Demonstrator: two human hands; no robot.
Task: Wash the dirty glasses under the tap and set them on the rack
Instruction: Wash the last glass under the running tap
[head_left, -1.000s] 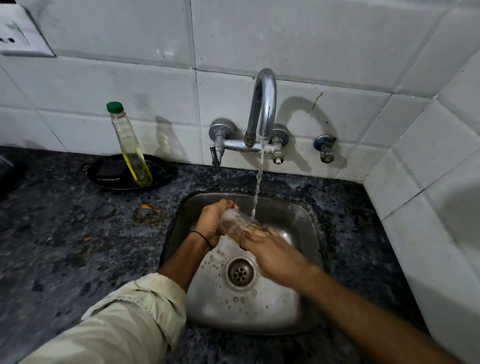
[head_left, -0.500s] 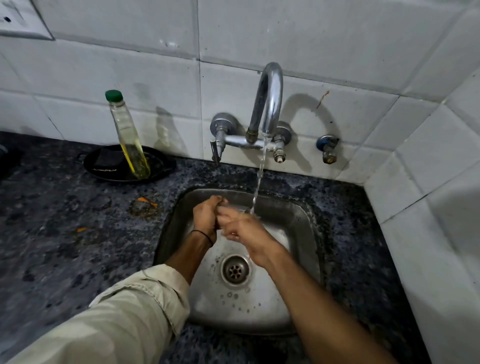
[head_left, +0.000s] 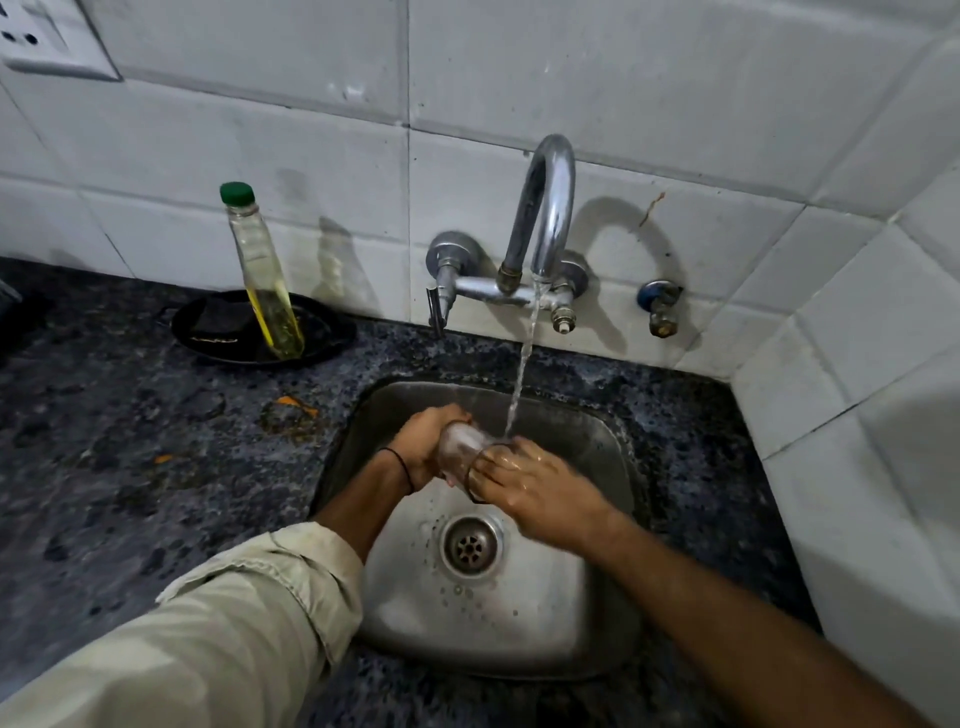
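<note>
The glass (head_left: 460, 454) lies on its side over the sink (head_left: 613, 441), just under the tap (head_left: 545, 208). Its long axis runs left to right, base to the left and mouth to the right, tipped a little toward the viewer. The left hand (head_left: 423, 447) is wrapped round the base end and carries it. The right hand (head_left: 545, 493) meets the mouth head-on, its fingers (head_left: 496, 467) pushed in past the rim; whether they curl inside or the thumb clamps the rim cannot be told. The water (head_left: 522, 374) lands right at the rim, on those fingers.

So the glass sits between the two hands, and the left one alone has a hold that could lift it away; the rack is out of view, so which way it must go cannot be judged.

Half a second ago the hands were pressed close, with the glass almost hidden between them. Now the right hand has drawn back to the right and most of the glass wall shows again, much as it did a second ago. The water still runs, which reads as rubbing strokes in and out of the glass, with washing not yet finished
</note>
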